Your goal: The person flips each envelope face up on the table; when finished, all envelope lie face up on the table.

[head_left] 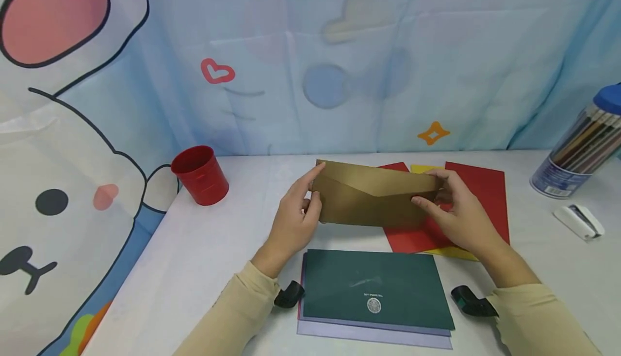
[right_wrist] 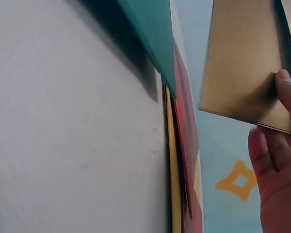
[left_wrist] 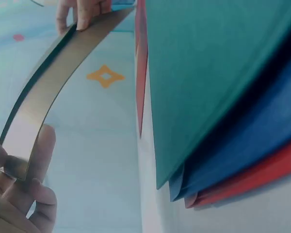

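A gold envelope is held up above the table between both hands, a shallow V-shaped flap line across its face. My left hand pinches its left end between thumb and fingers. At the opposite end my right hand grips it, thumb on the near face and fingers behind. In the left wrist view the envelope looks bowed along its length; the right wrist view shows its flat gold side. Below the hands lies a stack topped by a dark green envelope with a small pale emblem.
Red envelopes and a yellow one lie behind the right hand. A red cup stands at the back left. To the right are a clear jar of pencils and a white stapler. A printed curtain hangs behind.
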Demonstrator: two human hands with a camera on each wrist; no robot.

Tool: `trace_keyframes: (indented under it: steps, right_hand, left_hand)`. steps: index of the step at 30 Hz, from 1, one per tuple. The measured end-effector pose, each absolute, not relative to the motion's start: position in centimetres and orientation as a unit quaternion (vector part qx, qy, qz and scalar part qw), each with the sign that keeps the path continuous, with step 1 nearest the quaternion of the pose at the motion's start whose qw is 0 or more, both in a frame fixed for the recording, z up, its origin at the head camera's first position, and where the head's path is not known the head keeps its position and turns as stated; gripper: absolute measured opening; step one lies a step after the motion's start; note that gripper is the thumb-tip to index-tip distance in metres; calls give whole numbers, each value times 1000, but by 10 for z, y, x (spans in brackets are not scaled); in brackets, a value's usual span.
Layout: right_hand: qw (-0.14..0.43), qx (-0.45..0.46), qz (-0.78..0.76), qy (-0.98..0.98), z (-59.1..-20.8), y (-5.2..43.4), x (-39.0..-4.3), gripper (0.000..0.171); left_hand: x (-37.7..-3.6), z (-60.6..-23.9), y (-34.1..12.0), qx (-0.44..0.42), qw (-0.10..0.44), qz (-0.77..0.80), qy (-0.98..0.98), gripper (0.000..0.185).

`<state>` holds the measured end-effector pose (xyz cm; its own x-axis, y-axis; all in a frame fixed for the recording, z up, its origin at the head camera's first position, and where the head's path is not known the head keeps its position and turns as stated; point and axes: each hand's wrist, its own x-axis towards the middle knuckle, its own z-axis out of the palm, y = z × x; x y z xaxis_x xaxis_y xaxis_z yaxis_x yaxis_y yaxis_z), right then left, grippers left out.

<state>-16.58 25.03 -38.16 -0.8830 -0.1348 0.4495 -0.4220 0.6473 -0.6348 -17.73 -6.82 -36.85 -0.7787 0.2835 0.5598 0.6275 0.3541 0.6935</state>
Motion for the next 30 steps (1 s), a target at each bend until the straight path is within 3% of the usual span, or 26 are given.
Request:
trace_keyframes:
  steps: [10, 20, 30]
  right_hand:
    - [171, 135, 412, -885, -374, 252, -162, 62]
    - [121, 117, 423, -890, -365, 259, -157, 57]
    - [63, 130, 425, -894, -357, 261, -153, 55]
  left_hand:
    - [-182, -368, -74, -259, 145, -503, -811, 54]
    - [-183, -366, -81, -223, 41, -536, -813, 58]
    - [-184, -363, -84, -170, 22, -525, -834, 39]
